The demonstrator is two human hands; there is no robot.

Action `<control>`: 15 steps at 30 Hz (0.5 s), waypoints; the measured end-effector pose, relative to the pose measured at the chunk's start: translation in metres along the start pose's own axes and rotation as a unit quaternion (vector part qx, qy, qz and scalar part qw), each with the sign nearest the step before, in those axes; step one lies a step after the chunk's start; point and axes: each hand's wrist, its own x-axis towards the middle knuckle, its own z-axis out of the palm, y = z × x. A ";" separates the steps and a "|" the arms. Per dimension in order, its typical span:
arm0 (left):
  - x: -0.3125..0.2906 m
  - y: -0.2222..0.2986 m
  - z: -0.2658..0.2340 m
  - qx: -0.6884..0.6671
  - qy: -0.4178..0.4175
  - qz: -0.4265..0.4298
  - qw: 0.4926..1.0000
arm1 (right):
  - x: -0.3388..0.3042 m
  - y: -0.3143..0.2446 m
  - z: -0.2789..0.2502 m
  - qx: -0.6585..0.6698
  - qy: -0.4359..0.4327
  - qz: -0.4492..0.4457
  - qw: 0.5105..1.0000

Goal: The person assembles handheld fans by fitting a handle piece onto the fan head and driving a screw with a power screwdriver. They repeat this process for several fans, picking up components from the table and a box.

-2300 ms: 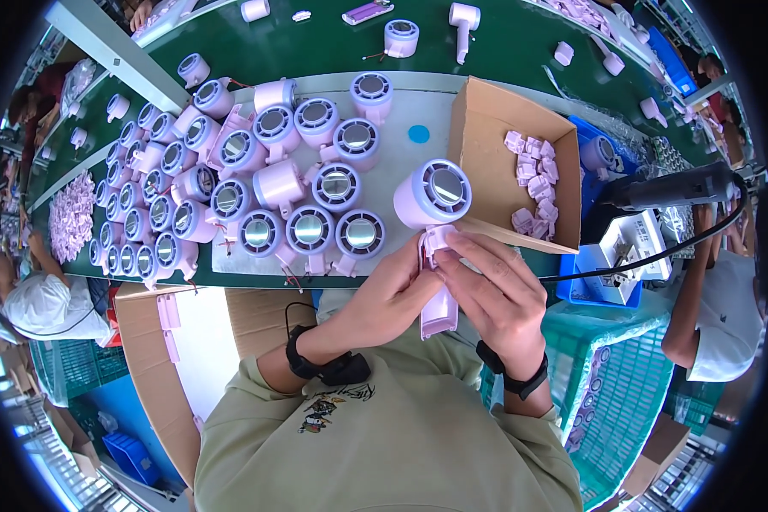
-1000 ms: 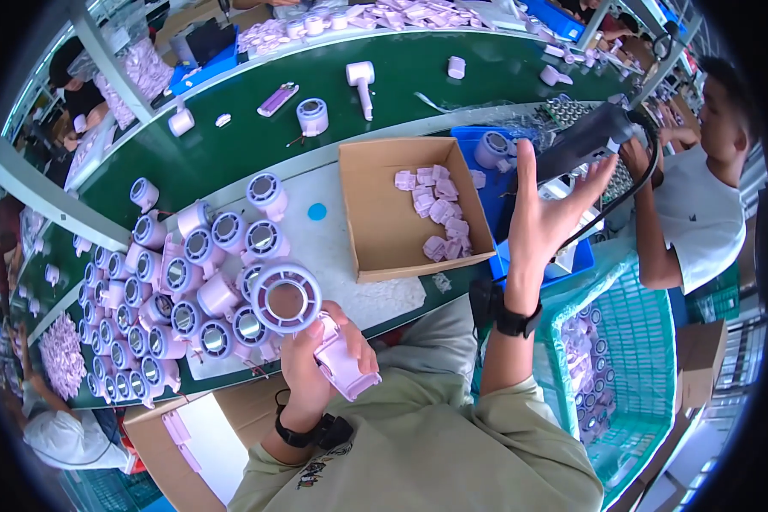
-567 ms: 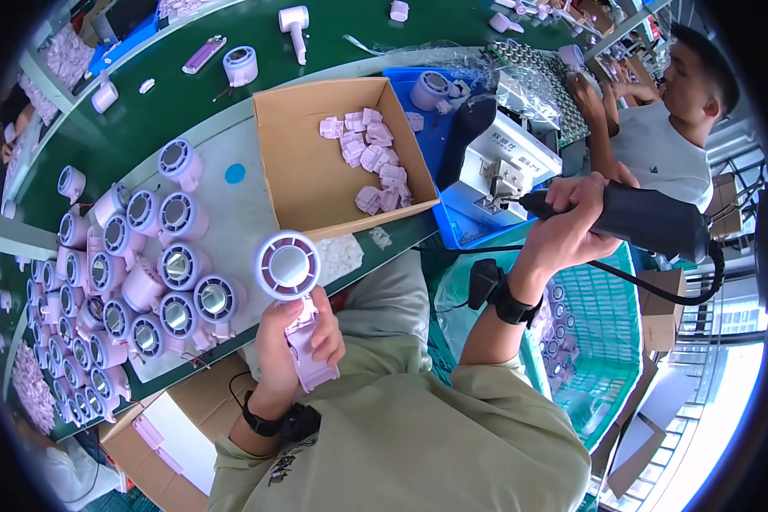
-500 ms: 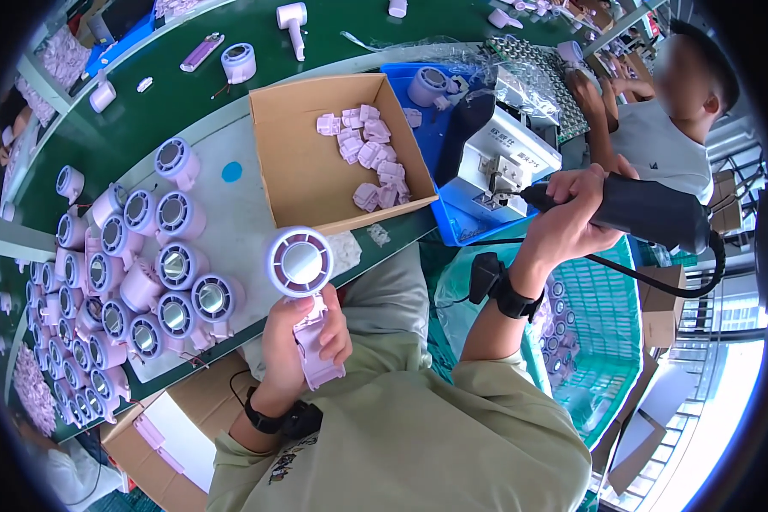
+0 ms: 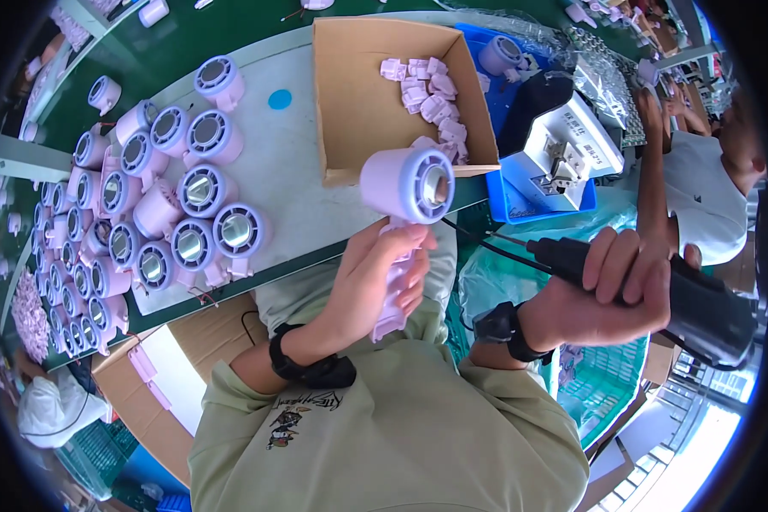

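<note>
My left hand [image 5: 363,277] is closed round the handle of a lilac handheld fan [image 5: 394,186]. Its round head is up, and the grille side with a shiny disc faces right. Black and held level, an electric screwdriver [image 5: 712,311] lies in my right hand [image 5: 610,299], fingers wrapped round its body. The bit points left toward the fan's handle, with a gap between them. Beyond the screwdriver stands a white and black screw feeder [image 5: 563,141] in a blue tray [image 5: 497,200]. Whether a screw sits on the bit is too small to tell.
A cardboard box [image 5: 341,102] holds several lilac plastic parts [image 5: 435,107]. Many lilac fan heads [image 5: 200,192] crowd the table's left side. A green basket [image 5: 619,392] stands below my right arm. Another person [image 5: 700,192] works at the far right. A black cable [image 5: 495,246] runs behind the fan.
My right hand has drawn the screwdriver away from the screw feeder and lowered it. My left hand has moved right and turned the fan's face toward the right. The whole view has shifted.
</note>
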 end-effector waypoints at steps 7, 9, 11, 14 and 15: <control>0.007 -0.008 0.005 -0.052 -0.009 -0.014 0.999 | -0.023 -0.004 0.025 0.156 -0.166 0.051 0.972; 0.006 -0.008 0.005 -0.052 -0.010 -0.015 0.998 | -0.026 0.000 0.026 0.155 -0.168 0.051 0.972; 0.004 -0.008 0.005 -0.054 -0.011 -0.013 0.998 | -0.028 0.002 0.027 0.155 -0.170 0.052 0.972; 0.003 -0.009 0.004 -0.053 -0.013 -0.007 0.998 | -0.030 0.003 0.028 0.137 -0.174 0.066 0.973; 0.003 -0.009 0.004 -0.051 -0.015 -0.002 0.999 | -0.029 0.002 0.026 0.138 -0.175 0.066 0.973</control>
